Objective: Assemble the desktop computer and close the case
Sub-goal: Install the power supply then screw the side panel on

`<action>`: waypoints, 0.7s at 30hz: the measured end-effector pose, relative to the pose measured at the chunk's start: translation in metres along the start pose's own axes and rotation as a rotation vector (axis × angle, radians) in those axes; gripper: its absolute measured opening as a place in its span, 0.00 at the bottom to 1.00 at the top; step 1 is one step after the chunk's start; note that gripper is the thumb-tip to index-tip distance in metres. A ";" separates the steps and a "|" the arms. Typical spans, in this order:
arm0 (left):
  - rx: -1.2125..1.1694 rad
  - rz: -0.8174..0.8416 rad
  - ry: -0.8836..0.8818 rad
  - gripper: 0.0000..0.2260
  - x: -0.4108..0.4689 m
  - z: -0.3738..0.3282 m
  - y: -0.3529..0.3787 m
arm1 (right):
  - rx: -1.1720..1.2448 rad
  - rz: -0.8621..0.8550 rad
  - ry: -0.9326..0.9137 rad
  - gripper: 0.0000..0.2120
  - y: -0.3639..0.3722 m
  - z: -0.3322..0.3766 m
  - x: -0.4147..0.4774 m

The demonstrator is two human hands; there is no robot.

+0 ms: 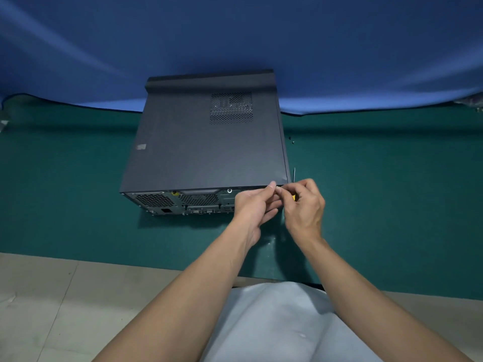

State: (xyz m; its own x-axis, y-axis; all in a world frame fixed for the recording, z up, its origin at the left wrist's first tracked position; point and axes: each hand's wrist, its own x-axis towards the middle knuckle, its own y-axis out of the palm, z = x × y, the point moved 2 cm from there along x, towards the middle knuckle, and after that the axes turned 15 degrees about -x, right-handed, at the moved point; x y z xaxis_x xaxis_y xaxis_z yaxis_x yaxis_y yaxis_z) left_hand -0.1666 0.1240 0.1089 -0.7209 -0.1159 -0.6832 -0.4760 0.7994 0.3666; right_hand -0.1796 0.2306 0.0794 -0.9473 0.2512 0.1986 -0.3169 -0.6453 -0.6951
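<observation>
Pinching a presumed screw at case corner in left hand fingers, screwdriver gripped in right hand; easily dropped if fumbled.

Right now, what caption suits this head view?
Left hand and right hand meet at a rear corner of the closed computer case, screwdriver behind.

My computer case has a matt dark metal side panel with a perforated vent. It sits on a smooth green mat; wrinkled blue cloth hangs behind.
</observation>
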 end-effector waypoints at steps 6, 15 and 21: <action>-0.057 -0.173 -0.032 0.06 0.003 -0.003 0.014 | -0.190 -0.072 -0.208 0.06 -0.006 0.003 -0.001; -0.036 -0.213 -0.066 0.07 0.004 -0.005 0.020 | -0.377 0.283 0.261 0.12 0.022 -0.059 0.022; -0.024 -0.232 -0.102 0.07 0.007 -0.008 0.021 | -0.454 0.527 0.335 0.15 0.054 -0.065 0.043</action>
State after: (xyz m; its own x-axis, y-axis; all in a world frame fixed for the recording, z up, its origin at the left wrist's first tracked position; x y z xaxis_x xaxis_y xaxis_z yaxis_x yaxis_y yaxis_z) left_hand -0.1854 0.1351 0.1169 -0.5367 -0.2340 -0.8107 -0.6357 0.7438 0.2063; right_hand -0.2343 0.2535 0.0049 -0.8803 0.2440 -0.4069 0.2912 -0.3992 -0.8694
